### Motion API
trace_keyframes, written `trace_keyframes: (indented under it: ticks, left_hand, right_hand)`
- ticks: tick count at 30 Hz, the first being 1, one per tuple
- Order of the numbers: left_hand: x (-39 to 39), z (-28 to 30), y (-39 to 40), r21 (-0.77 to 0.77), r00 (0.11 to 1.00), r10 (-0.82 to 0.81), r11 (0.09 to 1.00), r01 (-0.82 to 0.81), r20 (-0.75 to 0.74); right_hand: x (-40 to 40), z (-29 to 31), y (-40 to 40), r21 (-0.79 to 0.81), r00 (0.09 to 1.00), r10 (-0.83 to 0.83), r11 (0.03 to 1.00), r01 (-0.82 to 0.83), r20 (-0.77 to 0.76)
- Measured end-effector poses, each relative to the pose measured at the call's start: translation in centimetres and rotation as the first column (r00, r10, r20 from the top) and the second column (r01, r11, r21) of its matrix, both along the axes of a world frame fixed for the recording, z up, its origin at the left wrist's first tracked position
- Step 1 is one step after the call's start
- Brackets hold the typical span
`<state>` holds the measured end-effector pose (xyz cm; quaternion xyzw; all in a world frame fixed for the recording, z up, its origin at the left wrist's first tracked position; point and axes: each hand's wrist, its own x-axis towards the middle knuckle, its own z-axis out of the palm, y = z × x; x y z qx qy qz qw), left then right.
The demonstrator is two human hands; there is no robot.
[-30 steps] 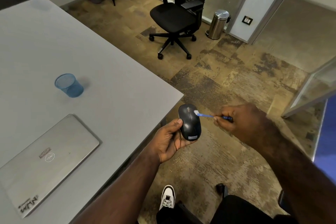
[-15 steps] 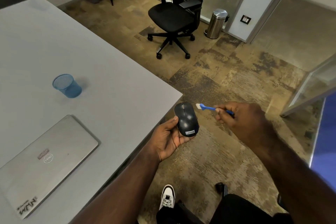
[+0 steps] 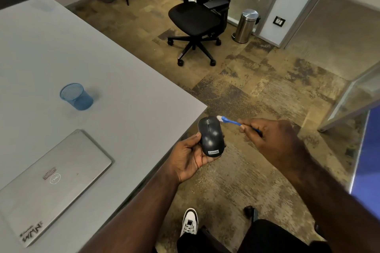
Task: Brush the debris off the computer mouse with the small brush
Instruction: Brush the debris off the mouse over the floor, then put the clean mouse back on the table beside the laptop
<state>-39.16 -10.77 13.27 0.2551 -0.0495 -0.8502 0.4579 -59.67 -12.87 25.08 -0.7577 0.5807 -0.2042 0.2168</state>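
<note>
Our left hand (image 3: 190, 155) cradles the black computer mouse (image 3: 210, 136) just off the table's corner, thumb against its left side and the other fingers hidden underneath, while our right hand (image 3: 269, 138) pinches the small blue brush (image 3: 232, 121) by its handle, the white bristles at the mouse's front right edge, touching or just short of it; we cannot tell which. A grey tag at the mouse's near end reads "Lenovo". Left of our left hand, on the grey table (image 3: 123, 88), lies a closed silver laptop (image 3: 51, 183) with a round Dell logo, a small reddish sticker whose print is too small to read, and a bolder corner sticker we cannot decipher. Farther from our hands, a blue mesh cup (image 3: 76, 96) stands on the table. Half a second ago the bristles hung clear of the mouse on its right; now they sit closer to its front, and a second ago they rested on its top. The brush's tail end is buried in our right fist.
</note>
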Motion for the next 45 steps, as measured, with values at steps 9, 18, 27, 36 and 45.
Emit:
trace_keyframes:
  ticks: [9, 18, 27, 36, 45]
  left_hand:
    - [0.5, -0.9, 0.1, 0.019, 0.994, 0.012, 1.000, -0.014, 0.107]
    - [1.7, -0.6, 0.4, 0.049, 0.972, 0.077, 0.995, -0.090, 0.222]
    - [4.5, 0.1, 1.5, -0.013, 0.887, 0.182, 0.981, -0.195, 0.424]
    - [9.7, -0.2, 2.1, 0.015, 0.771, 0.266, 0.942, -0.336, 0.578]
    - [17.6, -2.3, 1.8, 0.031, 0.631, 0.253, 0.915, -0.403, 0.734]
  right_hand:
    - [-0.1, 1.8, -0.9, 0.160, 0.997, 0.070, 0.984, -0.072, 0.014]
    - [0.9, 1.5, -1.1, 0.324, 0.980, 0.195, 0.925, -0.196, 0.036]
    - [4.5, -2.4, -2.5, 0.492, 0.881, -0.131, 0.861, -0.125, 0.454]
    - [15.1, -7.3, -3.0, 0.553, 0.844, -0.221, 0.827, -0.104, 0.489]
    - [24.7, -11.4, -2.9, 0.573, 0.897, -0.164, 0.811, -0.115, 0.411]
